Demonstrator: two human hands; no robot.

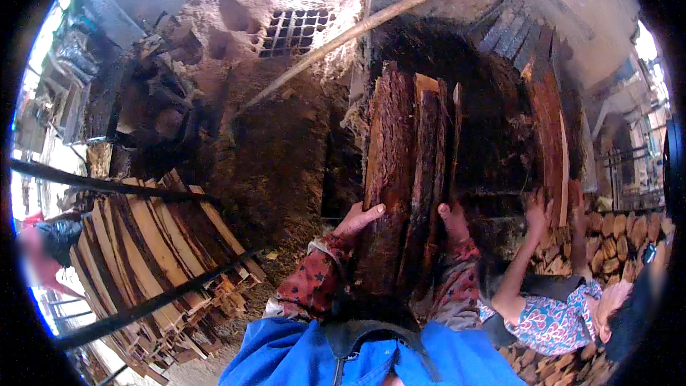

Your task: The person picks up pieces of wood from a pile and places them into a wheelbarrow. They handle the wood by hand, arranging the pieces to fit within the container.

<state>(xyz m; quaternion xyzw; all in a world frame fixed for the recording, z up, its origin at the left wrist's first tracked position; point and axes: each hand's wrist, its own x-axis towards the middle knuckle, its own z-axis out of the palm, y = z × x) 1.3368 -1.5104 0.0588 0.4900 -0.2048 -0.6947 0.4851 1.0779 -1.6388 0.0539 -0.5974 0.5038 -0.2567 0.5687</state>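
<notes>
A bundle of long bark-covered wood slabs (391,150) extends away from my body, dark reddish-brown with rough bark. My left hand (357,219) clasps its left side, thumb lying over the bark. On the opposite side my right hand (455,223) grips the edge of the bundle, thumb up. Most of the fingers of both hands are hidden by the wood. Thinner slabs (426,143) make up the right part of the bundle. To my right, a co-worker's hands (542,213) hold another group of slabs (549,136), also pointing away.
A large stack of cut slabs (164,243) lies at the left behind dark metal bars (150,300). Beyond the bundle, a long wooden pole (364,25) slants near a metal grate (296,32). Firewood (622,236) is piled around the co-worker (557,318) at right. Another person (53,246) is at far left.
</notes>
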